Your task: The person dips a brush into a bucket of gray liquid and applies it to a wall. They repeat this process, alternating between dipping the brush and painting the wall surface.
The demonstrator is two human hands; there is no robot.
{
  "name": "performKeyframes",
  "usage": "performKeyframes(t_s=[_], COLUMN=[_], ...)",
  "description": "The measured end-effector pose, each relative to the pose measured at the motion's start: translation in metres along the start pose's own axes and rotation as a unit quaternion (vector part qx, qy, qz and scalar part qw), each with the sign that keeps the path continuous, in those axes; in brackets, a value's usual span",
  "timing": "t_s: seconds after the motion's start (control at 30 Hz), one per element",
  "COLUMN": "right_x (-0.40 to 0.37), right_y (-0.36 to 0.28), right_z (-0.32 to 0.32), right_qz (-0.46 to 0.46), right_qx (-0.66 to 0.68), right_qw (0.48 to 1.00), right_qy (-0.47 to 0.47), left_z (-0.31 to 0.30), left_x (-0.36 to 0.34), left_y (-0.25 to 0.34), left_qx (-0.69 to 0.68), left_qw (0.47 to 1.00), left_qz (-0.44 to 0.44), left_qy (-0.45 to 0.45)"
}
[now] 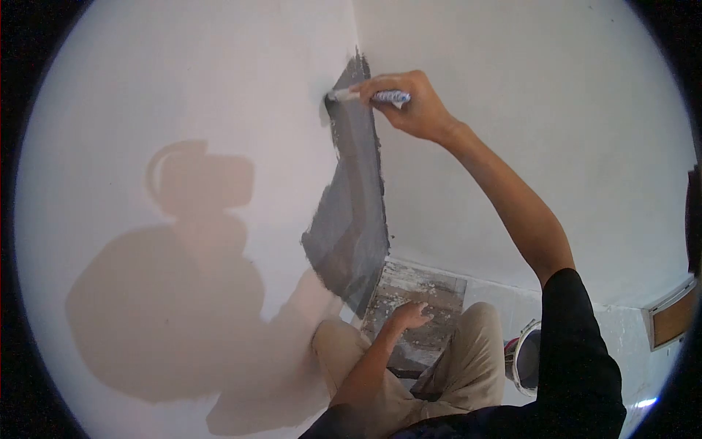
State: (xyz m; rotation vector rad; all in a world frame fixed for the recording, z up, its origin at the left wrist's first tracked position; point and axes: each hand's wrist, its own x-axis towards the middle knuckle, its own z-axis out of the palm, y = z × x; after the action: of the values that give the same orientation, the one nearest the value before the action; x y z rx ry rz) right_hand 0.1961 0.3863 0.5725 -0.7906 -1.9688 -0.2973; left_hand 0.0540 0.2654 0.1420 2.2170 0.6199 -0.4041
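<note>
Head view: my right hand (pixel 409 106) grips a paintbrush (pixel 365 95), its bristles touching the grey paint patch (pixel 351 219) in the wall corner just left of it. Far below, my left hand (pixel 409 316) hangs loosely open between my knees.

The right hand (pixel 418 108) holds a brush (pixel 365 95) at the top of the patch (pixel 351 219) in the corner (pixel 355 33), the left hand (pixel 409 316) lies below between the knees (pixel 482 322), a bucket (pixel 528 358) to their right.
</note>
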Motion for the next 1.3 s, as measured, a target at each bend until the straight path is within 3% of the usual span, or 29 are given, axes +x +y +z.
performKeyframes(t_s=[0.07, 0.17, 0.3, 0.4, 0.6, 0.8, 0.93, 1.03, 1.23, 1.3], right_x=[0.002, -0.024, -0.067, -0.083, -0.079, -0.025, -0.053, -0.068, -0.01, 0.009], right_y=[-0.002, -0.015, -0.019, -0.016, 0.002, 0.006, -0.004, -0.008, -0.005, 0.0], right_z=[-0.007, -0.014, 0.003, 0.029, 0.053, 0.035, 0.033, 0.058, 0.03, 0.02], right_qz=[-0.008, 0.185, 0.272, 0.373, 0.358, 0.234, 0.282, 0.325, 0.303, 0.254], right_qx=[-0.023, 0.062, 0.154, 0.278, 0.215, 0.271, 0.194, 0.203, 0.158, 0.144], right_qw=[0.999, 0.977, 0.942, 0.862, 0.893, 0.899, 0.919, 0.905, 0.928, 0.94], right_qy=[0.045, 0.084, 0.123, 0.2, 0.167, 0.251, 0.198, 0.186, 0.15, 0.174], left_z=[-0.004, -0.009, -0.014, -0.005, 0.004, -0.01, -0.005, 0.006, -0.008, -0.004], left_x=[-0.003, -0.007, -0.01, -0.003, 0.006, -0.007, -0.001, 0.011, 0.0, 0.002], left_y=[0.001, 0.008, 0.014, 0.008, -0.007, 0.01, 0.005, -0.004, 0.006, 0.005], left_qx=[-0.028, -0.023, 0.014, 0.025, -0.01, -0.009, -0.032, -0.028, 0.003, 0.02], left_qw=[0.999, 0.998, 0.998, 0.998, 0.999, 1.0, 0.999, 0.999, 0.999, 0.999], left_qz=[-0.02, -0.038, -0.039, -0.042, -0.021, -0.02, -0.031, -0.024, -0.036, -0.022], left_qy=[-0.022, -0.034, -0.055, -0.036, -0.022, -0.014, -0.023, -0.015, -0.029, -0.021])
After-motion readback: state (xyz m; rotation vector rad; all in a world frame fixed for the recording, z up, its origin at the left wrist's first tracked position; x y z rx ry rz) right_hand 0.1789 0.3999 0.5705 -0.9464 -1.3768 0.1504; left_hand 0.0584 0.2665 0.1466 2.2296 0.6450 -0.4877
